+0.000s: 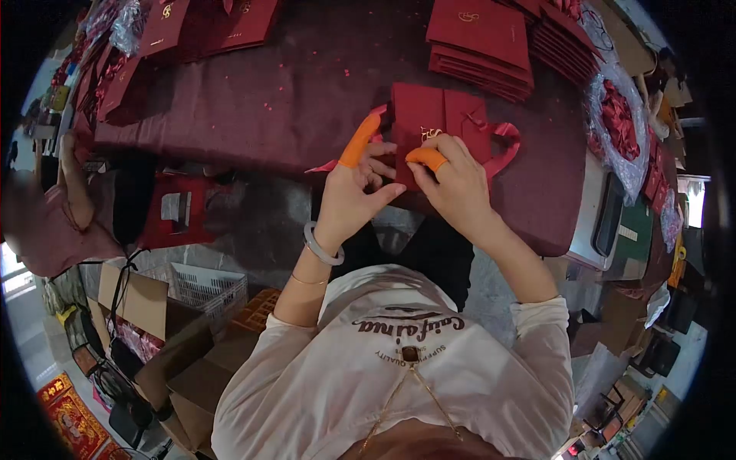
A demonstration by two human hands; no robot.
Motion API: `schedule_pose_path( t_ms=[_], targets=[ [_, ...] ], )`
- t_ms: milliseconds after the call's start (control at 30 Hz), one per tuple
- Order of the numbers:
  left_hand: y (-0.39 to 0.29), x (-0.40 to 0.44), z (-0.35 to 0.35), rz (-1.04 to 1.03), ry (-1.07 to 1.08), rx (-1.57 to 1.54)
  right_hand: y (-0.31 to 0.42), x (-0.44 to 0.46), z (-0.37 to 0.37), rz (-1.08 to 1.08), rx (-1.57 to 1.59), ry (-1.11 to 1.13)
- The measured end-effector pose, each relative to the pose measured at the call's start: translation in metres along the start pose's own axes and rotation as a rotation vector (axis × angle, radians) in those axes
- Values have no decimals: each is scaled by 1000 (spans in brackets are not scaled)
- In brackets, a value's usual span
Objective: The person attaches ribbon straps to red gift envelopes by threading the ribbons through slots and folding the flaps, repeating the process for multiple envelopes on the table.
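Observation:
A dark red gift bag [420, 107] with gold print lies flat at the near edge of the table, in front of my body. A shiny red ribbon handle [506, 146] loops out at its right side. My left hand [356, 180] is at the bag's left edge, an orange finger cot on its raised index finger. Its thumb stands apart, and the other fingers bend toward the bag. Red ribbon shows behind that index finger. My right hand [454, 178] rests over the bag's lower part, fingers curled, with an orange cot on the index finger. What its fingertips pinch is hidden.
A dark red cloth covers the table [230, 107]. Stacked red bags [479, 38] lie at the back right, more red bags [165, 27] at the back left. A plastic-wrapped red bundle [617, 123] is at right. Another person [61, 207] sits at left, near a white basket [203, 284].

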State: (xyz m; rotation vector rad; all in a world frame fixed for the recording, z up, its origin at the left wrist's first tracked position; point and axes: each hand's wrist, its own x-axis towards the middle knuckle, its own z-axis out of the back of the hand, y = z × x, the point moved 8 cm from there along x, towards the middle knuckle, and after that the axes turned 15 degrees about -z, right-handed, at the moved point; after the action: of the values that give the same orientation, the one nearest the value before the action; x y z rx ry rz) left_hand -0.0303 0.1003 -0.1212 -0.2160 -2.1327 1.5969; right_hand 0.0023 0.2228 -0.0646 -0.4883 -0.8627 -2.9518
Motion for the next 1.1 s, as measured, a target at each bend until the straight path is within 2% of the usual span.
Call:
schedule_pose_path(
  t_ms=[100, 167, 233, 400, 500, 533, 567, 600, 667, 700, 767, 833, 900, 967, 1000, 1033, 1067, 1100],
  targets=[
    [-1, -1, 0, -1, 4, 48, 13, -1, -4, 84, -147, -14],
    [-1, -2, 1, 17, 8, 59, 17, 3, 0, 65, -125, -22],
    [-7, -2, 1, -51, 16, -14, -10, 12, -7, -291, 304, 235],
    [-14, -2, -7, -105, 106, -44, -17, 6, -6, -196, 338, 279],
    [-10, 1, -7, -17, 93, 81, -25, 3, -2, -168, 438, 305],
    [-16, 4, -9, -22, 144, 286, -28, 2, -1, -170, 437, 300],
    [-19, 6, -11, -28, 194, 491, -37, 1, -3, -275, 521, 342],
    [-16, 8, -14, -32, 202, 491, -45, -2, -5, -381, 606, 381],
    [-30, 14, -22, -319, 168, 657, -46, -1, -4, -428, 640, 434],
    [-32, 17, -25, -327, 175, 658, -47, -2, -7, -474, 677, 493],
    [-19, 21, -26, -97, 257, 774, -51, -4, -11, -471, 656, 476],
    [-14, 22, -27, -63, 272, 768, -43, -1, 0, -266, 591, 338],
    [-8, 20, -27, -22, 293, 766, -47, -2, -4, -290, 566, 390],
    [-22, 20, -30, -205, 259, 839, -59, -3, -9, -406, 857, 353],
    [-25, 20, -31, -204, 272, 838, -62, 0, -1, -427, 835, 282],
    [-38, 21, -37, -340, 315, 934, -63, -2, -3, -436, 837, 273],
    [-50, 20, -45, -480, 355, 1027, -56, -1, 14, -263, 557, 40],
    [-59, 20, -46, -535, 288, 1057, -43, -6, 28, -93, 269, -181]
  ],
)
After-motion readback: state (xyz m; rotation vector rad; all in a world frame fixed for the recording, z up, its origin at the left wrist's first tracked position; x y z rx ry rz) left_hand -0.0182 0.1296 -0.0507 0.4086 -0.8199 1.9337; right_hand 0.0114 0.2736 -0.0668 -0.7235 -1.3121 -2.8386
